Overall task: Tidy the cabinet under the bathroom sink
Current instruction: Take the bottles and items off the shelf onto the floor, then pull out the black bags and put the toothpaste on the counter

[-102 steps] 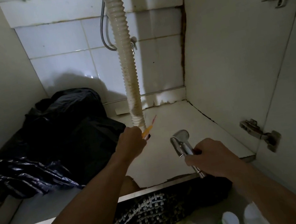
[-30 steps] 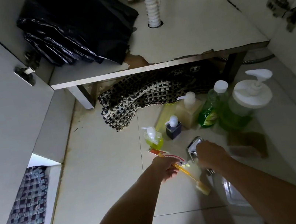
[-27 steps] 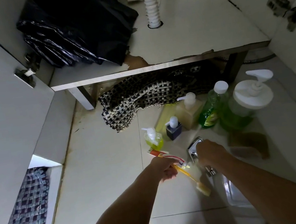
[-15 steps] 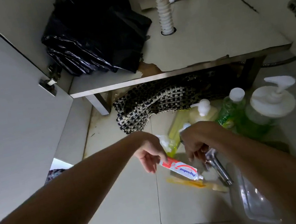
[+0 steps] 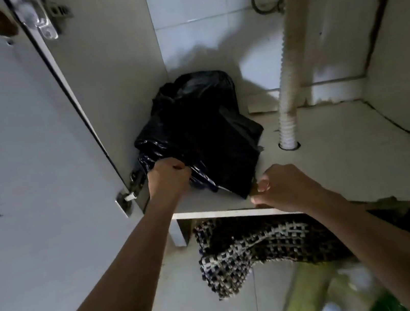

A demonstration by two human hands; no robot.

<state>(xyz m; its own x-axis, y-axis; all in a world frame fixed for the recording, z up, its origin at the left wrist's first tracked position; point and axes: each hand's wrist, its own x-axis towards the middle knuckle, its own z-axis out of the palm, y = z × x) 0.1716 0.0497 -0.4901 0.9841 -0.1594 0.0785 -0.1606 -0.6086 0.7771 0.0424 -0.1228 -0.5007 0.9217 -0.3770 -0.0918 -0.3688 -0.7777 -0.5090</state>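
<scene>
A crumpled black plastic bag (image 5: 202, 131) lies in the left back corner of the cabinet floor (image 5: 347, 159). My left hand (image 5: 168, 178) is closed on the bag's near left edge. My right hand (image 5: 281, 187) hovers at the shelf's front edge by the bag's near right corner, fingers curled, nothing visibly in it.
A white corrugated drain pipe (image 5: 288, 104) runs down through a hole in the cabinet floor. The open left door (image 5: 24, 157) stands close to my left arm. A checkered woven mat (image 5: 249, 253) lies under the shelf. Blurred bottles (image 5: 330, 310) stand on the tiled floor at the bottom right.
Both hands left the toothpaste, toothbrush and metal sprayer on the floor and rose to the cabinet. My left hand took hold of the black bag. The view tilted up.
</scene>
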